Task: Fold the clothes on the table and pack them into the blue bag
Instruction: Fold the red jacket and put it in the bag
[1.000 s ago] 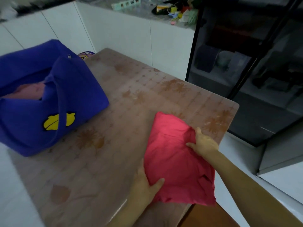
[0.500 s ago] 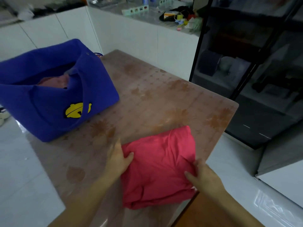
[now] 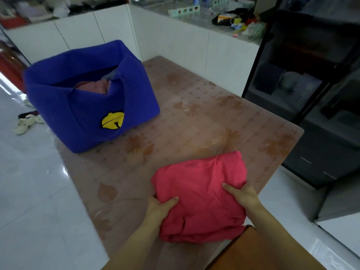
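Folded pink garment [image 3: 200, 193] at near right of worktop [image 3: 194, 117]; left hand [image 3: 159, 208] & right hand [image 3: 243, 193] grip its sides, thumbs on top. Open blue bag [image 3: 87, 114] w/ clothes inside sits far left.

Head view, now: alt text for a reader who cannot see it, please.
A left hand and a right hand grip a folded red garment by its two sides near the front edge of a patterned table. An open blue bag with pinkish clothing inside stands further back on the left.
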Available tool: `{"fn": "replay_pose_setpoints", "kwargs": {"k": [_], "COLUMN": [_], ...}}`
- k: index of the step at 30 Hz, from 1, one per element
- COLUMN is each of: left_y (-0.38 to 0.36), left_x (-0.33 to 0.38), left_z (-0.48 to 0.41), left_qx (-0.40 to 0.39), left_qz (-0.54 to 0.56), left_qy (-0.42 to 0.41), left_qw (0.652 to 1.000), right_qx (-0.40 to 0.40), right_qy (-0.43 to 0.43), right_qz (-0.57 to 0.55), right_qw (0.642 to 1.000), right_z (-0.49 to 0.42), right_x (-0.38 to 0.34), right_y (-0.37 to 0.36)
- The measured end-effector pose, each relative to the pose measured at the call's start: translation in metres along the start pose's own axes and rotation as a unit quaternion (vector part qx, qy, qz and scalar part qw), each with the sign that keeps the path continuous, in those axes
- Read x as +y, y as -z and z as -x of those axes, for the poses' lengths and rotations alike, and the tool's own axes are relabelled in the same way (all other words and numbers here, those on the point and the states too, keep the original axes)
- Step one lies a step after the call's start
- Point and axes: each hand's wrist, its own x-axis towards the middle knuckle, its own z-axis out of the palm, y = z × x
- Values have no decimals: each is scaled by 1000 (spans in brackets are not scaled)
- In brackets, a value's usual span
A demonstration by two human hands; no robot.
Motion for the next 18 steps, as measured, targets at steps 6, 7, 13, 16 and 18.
{"fn": "replay_pose_setpoints", "kwargs": {"k": [6, 7, 13, 16, 18], "left_y": [3, 3, 25, 49, 71], "left_x": [1, 5, 36, 55, 64], "left_z": [16, 19, 34, 41, 39], "left_qx": [-2, 1, -20, -50, -77], "left_qz": [-30, -46, -167, -246, -286], "left_qy": [-86, -122, -274, -334, -341], "left_qw": [996, 991, 947, 909, 892], "right_qx": [12, 19, 40, 65, 81], "right_qy": [82, 98, 229, 301, 324], "right_qz": [42, 49, 59, 142, 146], "right_qw": [996, 994, 971, 941, 931], "right_z": [24, 29, 85, 109, 125], "right_x": [-2, -5, -36, -48, -55], "right_y": [-11, -13, -44, -78, -101]}}
